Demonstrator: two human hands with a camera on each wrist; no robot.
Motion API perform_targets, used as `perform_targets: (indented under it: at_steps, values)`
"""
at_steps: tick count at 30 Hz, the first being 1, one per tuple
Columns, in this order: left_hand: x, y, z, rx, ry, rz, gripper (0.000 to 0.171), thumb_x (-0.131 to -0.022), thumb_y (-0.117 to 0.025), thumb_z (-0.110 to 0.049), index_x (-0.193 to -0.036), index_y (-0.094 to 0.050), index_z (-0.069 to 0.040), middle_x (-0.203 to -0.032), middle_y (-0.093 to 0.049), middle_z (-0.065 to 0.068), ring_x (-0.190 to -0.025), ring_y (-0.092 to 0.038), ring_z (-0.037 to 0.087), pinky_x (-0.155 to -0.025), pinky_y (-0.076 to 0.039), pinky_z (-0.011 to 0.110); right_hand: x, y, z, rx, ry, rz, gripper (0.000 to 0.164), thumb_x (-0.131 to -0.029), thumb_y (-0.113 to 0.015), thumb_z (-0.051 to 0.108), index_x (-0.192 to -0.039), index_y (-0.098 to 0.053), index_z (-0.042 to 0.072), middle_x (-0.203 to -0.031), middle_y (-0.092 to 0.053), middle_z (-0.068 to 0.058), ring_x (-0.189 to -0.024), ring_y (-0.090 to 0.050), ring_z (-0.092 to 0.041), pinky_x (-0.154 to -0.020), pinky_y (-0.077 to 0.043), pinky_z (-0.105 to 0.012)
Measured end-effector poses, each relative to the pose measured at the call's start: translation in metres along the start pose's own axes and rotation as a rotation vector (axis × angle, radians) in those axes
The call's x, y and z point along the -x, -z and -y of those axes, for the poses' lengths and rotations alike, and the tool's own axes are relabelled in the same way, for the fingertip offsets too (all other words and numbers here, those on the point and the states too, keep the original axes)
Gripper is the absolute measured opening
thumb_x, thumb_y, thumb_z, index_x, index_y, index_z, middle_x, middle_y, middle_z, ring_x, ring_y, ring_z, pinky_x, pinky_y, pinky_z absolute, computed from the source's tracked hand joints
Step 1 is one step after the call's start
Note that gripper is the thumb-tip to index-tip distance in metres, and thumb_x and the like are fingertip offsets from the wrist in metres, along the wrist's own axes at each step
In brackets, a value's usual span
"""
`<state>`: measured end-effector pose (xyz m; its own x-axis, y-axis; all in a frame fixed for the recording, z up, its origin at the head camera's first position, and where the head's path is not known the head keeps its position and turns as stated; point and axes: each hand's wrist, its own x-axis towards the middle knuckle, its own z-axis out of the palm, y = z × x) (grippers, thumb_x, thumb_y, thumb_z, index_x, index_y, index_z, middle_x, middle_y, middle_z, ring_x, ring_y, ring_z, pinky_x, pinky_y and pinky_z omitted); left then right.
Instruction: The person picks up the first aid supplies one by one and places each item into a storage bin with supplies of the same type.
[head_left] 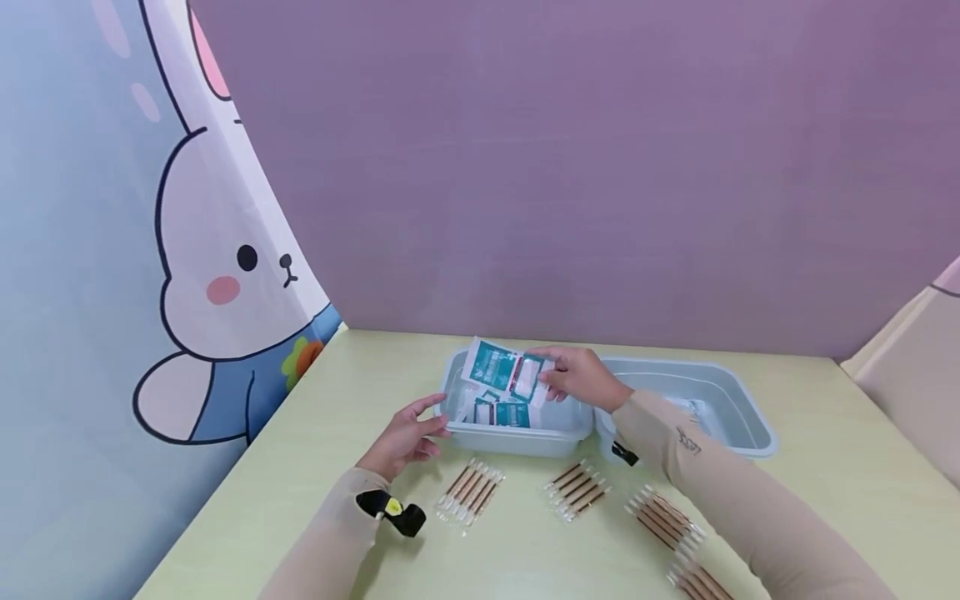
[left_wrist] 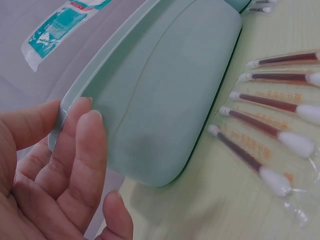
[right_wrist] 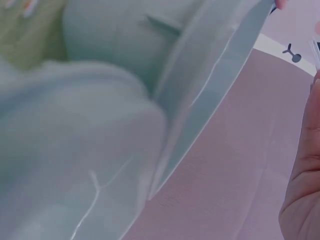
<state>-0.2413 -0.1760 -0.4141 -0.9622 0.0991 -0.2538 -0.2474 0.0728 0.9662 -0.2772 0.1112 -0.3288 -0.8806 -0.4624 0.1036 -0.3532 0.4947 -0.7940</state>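
Observation:
My left hand [head_left: 405, 437] pinches the left rim of a pale green plastic basin [head_left: 517, 442] between thumb and fingers. In the left wrist view, the thumb is at the rim and two fingertips lie against the outer wall. Over that basin, my right hand [head_left: 588, 379] grips a white-and-teal plastic packet [head_left: 492, 364] by its right end, tilted upward. Another teal packet [head_left: 512, 414] shows inside the basin below it. Only part of the right hand [right_wrist: 305, 175] appears at the edge of the right wrist view, where the packet is mostly out of frame.
A second pale green basin [head_left: 757, 429] stands right of the first, with a small clear wrapper [head_left: 697, 411] inside. In front lie clear packs of brown-stemmed cotton swabs: one pack [head_left: 470, 492] at left, another [head_left: 577, 490] in the middle, more [head_left: 663, 518] near the right forearm.

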Motion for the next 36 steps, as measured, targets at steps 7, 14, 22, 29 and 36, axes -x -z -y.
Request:
perform_targets:
  at_steps: [7, 14, 22, 29, 36]
  values:
    - [0.002, -0.004, -0.003, 0.009, -0.005, -0.004, 0.048, -0.097, -0.057, -0.015, -0.143, -0.044, -0.012, -0.076, -0.067, 0.0, -0.047, -0.054, 0.011, -0.056, -0.04, 0.026, -0.012, 0.0, 0.004, 0.032, 0.004, 0.066, 0.043, -0.093, -0.058, 0.001, -0.136, -0.052, 0.002, -0.074, -0.064, -0.009, -0.06, -0.062, -0.018, -0.062, -0.055, -0.032]
    - [0.003, -0.003, -0.005, 0.005, -0.008, -0.006, 0.049, -0.096, -0.058, -0.016, -0.143, -0.044, -0.012, -0.076, -0.068, 0.001, -0.047, -0.055, 0.011, -0.055, -0.039, 0.026, -0.032, 0.0, 0.005, 0.047, -0.051, 0.139, 0.04, -0.093, -0.059, 0.002, -0.133, -0.055, 0.004, -0.076, -0.065, -0.008, -0.059, -0.063, -0.019, -0.062, -0.055, -0.034]
    - [0.003, -0.002, -0.003, 0.004, 0.001, -0.02, 0.047, -0.097, -0.058, -0.015, -0.142, -0.045, -0.014, -0.076, -0.068, 0.0, -0.047, -0.054, 0.011, -0.055, -0.038, 0.026, -0.048, -0.008, 0.001, 0.092, -0.136, 0.191, 0.042, -0.091, -0.062, 0.0, -0.132, -0.057, 0.005, -0.075, -0.065, -0.008, -0.063, -0.065, -0.029, -0.062, -0.056, -0.038]
    - [0.003, -0.002, -0.002, -0.012, -0.002, -0.003, 0.048, -0.097, -0.058, -0.016, -0.143, -0.044, -0.012, -0.076, -0.069, 0.0, -0.047, -0.055, 0.011, -0.054, -0.038, 0.025, -0.052, -0.008, -0.003, 0.104, -0.26, 0.238, 0.045, -0.092, -0.062, 0.003, -0.136, -0.054, 0.007, -0.077, -0.064, -0.008, -0.057, -0.062, -0.018, -0.066, -0.055, -0.035]
    - [0.002, -0.003, -0.003, -0.022, 0.001, -0.019, 0.047, -0.097, -0.056, -0.014, -0.143, -0.044, -0.012, -0.077, -0.069, 0.001, -0.047, -0.055, 0.011, -0.053, -0.039, 0.025, -0.055, -0.004, -0.004, 0.052, -0.348, 0.236, 0.044, -0.092, -0.061, 0.001, -0.135, -0.055, 0.006, -0.074, -0.064, -0.009, -0.055, -0.06, -0.014, -0.062, -0.055, -0.032]
